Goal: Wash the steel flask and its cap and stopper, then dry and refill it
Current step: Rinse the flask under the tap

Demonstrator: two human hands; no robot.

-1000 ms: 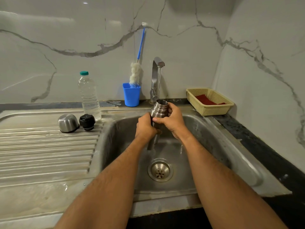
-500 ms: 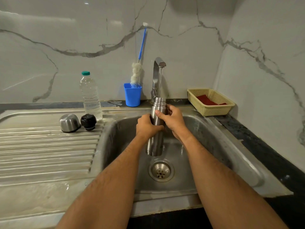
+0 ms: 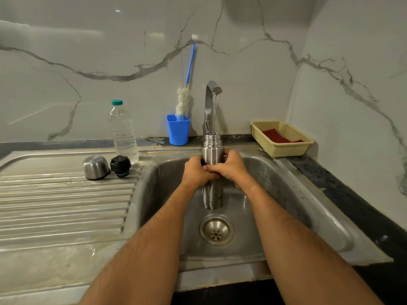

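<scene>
The steel flask (image 3: 212, 150) stands upright over the sink basin (image 3: 275, 183), its open mouth under the tap (image 3: 211, 93). A thin stream of water runs from the tap into the mouth. My left hand (image 3: 195, 172) and my right hand (image 3: 231, 167) both wrap around the flask's middle, fingers overlapping. The steel cap (image 3: 95, 167) lies mouth down on the draining board (image 3: 61, 201), and the black stopper (image 3: 120, 166) sits right beside it.
A clear plastic water bottle (image 3: 122, 130) with a green lid stands behind the stopper. A blue cup (image 3: 178, 129) holds a bottle brush (image 3: 184, 104) left of the tap. A yellow basket (image 3: 282, 138) with a red cloth sits at the right. The drain (image 3: 217, 230) lies below the flask.
The flask has gone from tilted toward me to upright, and it has risen so its mouth sits under the running tap. Both hands have closed lower around its body.
</scene>
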